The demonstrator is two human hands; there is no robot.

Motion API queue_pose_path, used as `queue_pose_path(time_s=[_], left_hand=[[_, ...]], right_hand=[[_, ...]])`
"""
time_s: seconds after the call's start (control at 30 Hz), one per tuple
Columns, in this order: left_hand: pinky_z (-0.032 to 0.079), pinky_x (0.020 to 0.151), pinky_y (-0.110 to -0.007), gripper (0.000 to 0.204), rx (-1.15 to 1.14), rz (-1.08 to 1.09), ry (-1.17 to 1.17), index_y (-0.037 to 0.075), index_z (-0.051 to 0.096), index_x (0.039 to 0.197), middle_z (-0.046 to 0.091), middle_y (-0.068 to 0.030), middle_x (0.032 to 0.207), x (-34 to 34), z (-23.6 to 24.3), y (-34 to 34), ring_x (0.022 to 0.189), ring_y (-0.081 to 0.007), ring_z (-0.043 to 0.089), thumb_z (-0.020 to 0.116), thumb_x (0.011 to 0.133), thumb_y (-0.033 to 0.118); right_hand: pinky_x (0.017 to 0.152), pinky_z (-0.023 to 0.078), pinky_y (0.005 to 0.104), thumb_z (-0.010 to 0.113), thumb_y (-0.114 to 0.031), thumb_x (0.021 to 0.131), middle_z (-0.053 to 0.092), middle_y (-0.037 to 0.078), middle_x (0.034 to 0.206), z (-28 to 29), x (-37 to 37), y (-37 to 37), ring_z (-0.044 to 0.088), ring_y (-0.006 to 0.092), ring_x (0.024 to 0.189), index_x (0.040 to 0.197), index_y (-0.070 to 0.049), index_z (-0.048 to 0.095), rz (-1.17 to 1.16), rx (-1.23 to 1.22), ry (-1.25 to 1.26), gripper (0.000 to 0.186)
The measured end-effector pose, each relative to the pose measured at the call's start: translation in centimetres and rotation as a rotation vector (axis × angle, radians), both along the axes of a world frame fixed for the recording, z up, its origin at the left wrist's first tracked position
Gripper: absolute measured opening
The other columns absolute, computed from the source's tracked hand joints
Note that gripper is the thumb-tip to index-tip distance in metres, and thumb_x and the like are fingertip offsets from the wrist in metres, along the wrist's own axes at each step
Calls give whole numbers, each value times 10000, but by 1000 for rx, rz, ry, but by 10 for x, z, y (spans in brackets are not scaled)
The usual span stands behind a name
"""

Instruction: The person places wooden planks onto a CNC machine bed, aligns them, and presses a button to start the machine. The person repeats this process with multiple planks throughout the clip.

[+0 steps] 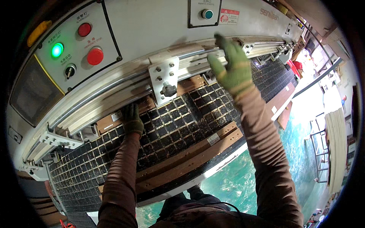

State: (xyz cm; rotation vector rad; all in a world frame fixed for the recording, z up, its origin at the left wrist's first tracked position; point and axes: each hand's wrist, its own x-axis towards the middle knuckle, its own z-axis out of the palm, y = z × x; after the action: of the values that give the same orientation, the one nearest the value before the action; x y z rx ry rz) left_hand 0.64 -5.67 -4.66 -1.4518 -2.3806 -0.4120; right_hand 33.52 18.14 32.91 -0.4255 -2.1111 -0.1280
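Note:
My left hand (132,118), in a dark green work glove, lies on a brown board (107,122) below the machine's rail, its fingers stretched forward and partly in shadow. The board runs along the back of the black gridded bed (167,127), and more of it shows beyond the clamp plate. My right hand (232,66), in a lighter green glove, is raised in front of the rail, slightly blurred, with thumb and fingers apart and nothing in it. Above and left of it is a green push button (207,14) on the machine's front panel.
A white clamp plate (164,80) with a black knob sits on the rail between my hands. Two brown strips (190,155) lie along the bed's near edge; another board (280,99) lies right. The control panel (81,41) has a lit green lamp. Stacked pale sheets (336,148) stand far right.

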Motion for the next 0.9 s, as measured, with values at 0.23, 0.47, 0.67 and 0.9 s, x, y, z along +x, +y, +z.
queue_pose_path(time_s=[0.23, 0.47, 0.67, 0.9], left_hand=[[256, 1288, -605, 668, 79, -34, -50, 58, 539, 1534, 477, -197, 1615, 22, 5, 15, 1518, -432, 399, 610, 870, 76], [197, 1329, -559, 787, 47, -65, -122, 84, 456, 1609, 401, -189, 1677, 26, 9, 11, 1576, -428, 309, 687, 857, 90], [353, 1251, -539, 807, -92, -108, -721, 50, 457, 1604, 473, -241, 1614, 69, 65, -24, 1477, -460, 450, 797, 915, 299], [349, 1231, -566, 886, -387, -273, -330, 48, 488, 1582, 491, -273, 1581, 220, 163, -163, 1451, -481, 459, 716, 921, 591]], right_hand=[[1282, 291, 499, 483, -525, 1085, 618, 228, 1473, -158, 91, -106, 512, 372, 1430, 1599, -112, 488, -143, -796, -1020, 659], [1013, 470, 445, 581, -565, 1020, 741, 72, 1086, -288, 136, -127, 666, 283, 1057, 1191, -183, 763, -137, -445, -796, 457], [1059, 465, 461, 595, -499, 995, 719, 69, 1144, -288, 142, -125, 647, 302, 1115, 1200, -165, 737, -165, -584, -843, 417], [1033, 468, 482, 626, -503, 904, 738, 88, 1106, -291, 134, -123, 661, 326, 1093, 1094, -150, 772, -132, -646, -744, 427]])
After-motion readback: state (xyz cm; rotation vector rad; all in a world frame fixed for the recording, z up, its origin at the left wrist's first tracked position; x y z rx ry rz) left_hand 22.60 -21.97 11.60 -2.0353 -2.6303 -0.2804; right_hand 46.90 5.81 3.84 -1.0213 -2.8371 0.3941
